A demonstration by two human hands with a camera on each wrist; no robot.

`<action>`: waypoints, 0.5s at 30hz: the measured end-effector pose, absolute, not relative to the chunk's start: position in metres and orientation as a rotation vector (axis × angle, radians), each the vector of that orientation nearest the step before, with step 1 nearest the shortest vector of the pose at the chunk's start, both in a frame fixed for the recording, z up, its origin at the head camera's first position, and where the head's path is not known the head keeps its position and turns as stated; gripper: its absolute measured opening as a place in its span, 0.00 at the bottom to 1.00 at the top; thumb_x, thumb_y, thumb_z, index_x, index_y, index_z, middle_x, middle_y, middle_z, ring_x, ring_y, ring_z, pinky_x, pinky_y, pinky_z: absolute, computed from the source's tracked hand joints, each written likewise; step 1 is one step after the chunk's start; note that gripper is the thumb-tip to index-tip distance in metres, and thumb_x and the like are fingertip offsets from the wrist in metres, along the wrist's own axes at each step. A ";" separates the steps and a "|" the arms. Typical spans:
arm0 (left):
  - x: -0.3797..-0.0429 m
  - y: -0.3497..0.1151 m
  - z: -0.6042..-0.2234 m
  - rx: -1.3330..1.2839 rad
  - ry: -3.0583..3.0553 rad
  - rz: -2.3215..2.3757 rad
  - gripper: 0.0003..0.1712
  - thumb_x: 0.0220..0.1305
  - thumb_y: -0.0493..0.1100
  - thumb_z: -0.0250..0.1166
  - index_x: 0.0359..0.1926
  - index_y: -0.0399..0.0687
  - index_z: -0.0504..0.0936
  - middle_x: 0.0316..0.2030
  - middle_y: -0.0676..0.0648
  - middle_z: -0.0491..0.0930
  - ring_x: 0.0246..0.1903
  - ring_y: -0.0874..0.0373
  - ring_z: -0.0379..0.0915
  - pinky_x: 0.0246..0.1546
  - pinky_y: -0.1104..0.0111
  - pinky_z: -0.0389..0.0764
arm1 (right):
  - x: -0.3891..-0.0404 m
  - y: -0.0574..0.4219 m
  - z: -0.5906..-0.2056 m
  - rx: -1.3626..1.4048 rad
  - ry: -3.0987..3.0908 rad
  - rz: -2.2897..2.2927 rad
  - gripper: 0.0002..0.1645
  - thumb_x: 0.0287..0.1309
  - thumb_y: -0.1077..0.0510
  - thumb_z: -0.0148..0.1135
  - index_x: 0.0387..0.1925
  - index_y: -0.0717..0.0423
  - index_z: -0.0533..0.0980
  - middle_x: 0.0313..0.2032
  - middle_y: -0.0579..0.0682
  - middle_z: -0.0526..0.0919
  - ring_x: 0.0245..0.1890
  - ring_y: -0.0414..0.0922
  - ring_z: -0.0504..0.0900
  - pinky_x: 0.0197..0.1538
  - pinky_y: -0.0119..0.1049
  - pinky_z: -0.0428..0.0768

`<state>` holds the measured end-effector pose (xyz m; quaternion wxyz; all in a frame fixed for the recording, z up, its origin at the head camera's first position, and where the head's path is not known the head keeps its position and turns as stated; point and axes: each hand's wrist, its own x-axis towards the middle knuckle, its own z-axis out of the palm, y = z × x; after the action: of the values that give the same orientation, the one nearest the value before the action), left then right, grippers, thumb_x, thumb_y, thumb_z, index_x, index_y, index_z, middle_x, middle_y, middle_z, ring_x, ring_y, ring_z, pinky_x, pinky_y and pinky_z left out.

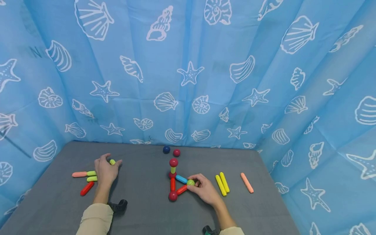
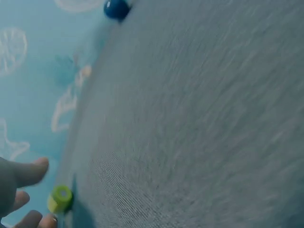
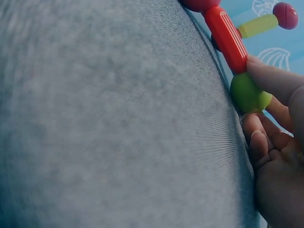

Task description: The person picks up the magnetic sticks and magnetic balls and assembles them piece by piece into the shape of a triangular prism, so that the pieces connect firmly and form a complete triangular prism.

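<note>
Around a lime-green stick (image 1: pixel 112 162) at the left, my left hand (image 1: pixel 105 169) reaches with thumb and fingers spread. The left wrist view shows the stick's round end (image 2: pixel 61 197) close to the fingers, with a gap to the thumb. My right hand (image 1: pixel 205 189) pinches a green ball (image 1: pixel 190 183), one corner of a flat triangle. Red sticks (image 1: pixel 172 183) and a blue stick (image 1: pixel 181 179) form its sides, with a red ball (image 1: pixel 173 195) at the near corner. From the far corner a short lime stick (image 1: pixel 173 170) stands upright, topped by a red ball (image 1: pixel 174 162).
Beside my left hand lie a salmon stick (image 1: pixel 79 174), two lime sticks (image 1: pixel 92 179) and a red stick (image 1: pixel 87 188). Right of my right hand are two yellow sticks (image 1: pixel 221 185) and a salmon stick (image 1: pixel 247 182). A blue ball (image 1: pixel 166 149) and red ball (image 1: pixel 176 152) sit near the curtain (image 1: pixel 188 107).
</note>
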<state>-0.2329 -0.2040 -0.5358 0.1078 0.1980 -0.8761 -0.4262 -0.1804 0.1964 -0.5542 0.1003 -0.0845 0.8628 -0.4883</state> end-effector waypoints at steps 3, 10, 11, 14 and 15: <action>-0.238 -0.209 -0.541 0.605 -2.637 -1.214 0.35 0.69 0.38 0.65 0.71 0.30 0.63 0.65 0.24 0.64 0.64 0.29 0.60 0.60 0.38 0.68 | -0.180 0.195 -0.556 -0.262 2.537 -1.455 0.18 0.63 0.46 0.70 0.53 0.45 0.82 0.42 0.48 0.79 0.35 0.38 0.74 0.38 0.28 0.74; -0.232 -0.173 -0.535 0.355 -2.700 -1.308 0.32 0.70 0.33 0.61 0.72 0.34 0.65 0.58 0.29 0.78 0.55 0.35 0.78 0.52 0.46 0.80 | -0.180 0.196 -0.559 -0.247 2.507 -1.487 0.19 0.63 0.47 0.70 0.53 0.45 0.82 0.43 0.50 0.78 0.36 0.40 0.74 0.38 0.28 0.73; -0.229 -0.162 -0.533 0.278 -2.679 -1.353 0.30 0.70 0.33 0.62 0.71 0.35 0.67 0.58 0.30 0.78 0.54 0.37 0.79 0.51 0.48 0.81 | -0.180 0.196 -0.558 -0.244 2.512 -1.486 0.19 0.63 0.47 0.71 0.53 0.45 0.82 0.42 0.50 0.78 0.36 0.40 0.74 0.38 0.28 0.73; -0.214 -0.125 -0.526 0.056 -2.583 -1.464 0.25 0.66 0.33 0.68 0.63 0.39 0.76 0.52 0.37 0.80 0.51 0.45 0.81 0.52 0.55 0.84 | -0.181 0.198 -0.557 -0.237 2.524 -1.487 0.18 0.62 0.47 0.71 0.53 0.44 0.82 0.42 0.50 0.78 0.36 0.41 0.74 0.39 0.28 0.73; -0.208 -0.114 -0.524 -0.001 -2.554 -1.499 0.23 0.64 0.33 0.70 0.60 0.41 0.79 0.50 0.40 0.81 0.49 0.48 0.81 0.50 0.59 0.85 | -0.181 0.198 -0.557 -0.239 2.531 -1.483 0.18 0.63 0.47 0.71 0.52 0.45 0.82 0.42 0.50 0.78 0.36 0.41 0.74 0.39 0.28 0.73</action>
<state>-0.2079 -0.1137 -0.5242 0.0899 -0.0004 -0.8589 -0.5041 -0.1813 0.1980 -0.5571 0.0988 -0.0808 0.8557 -0.5014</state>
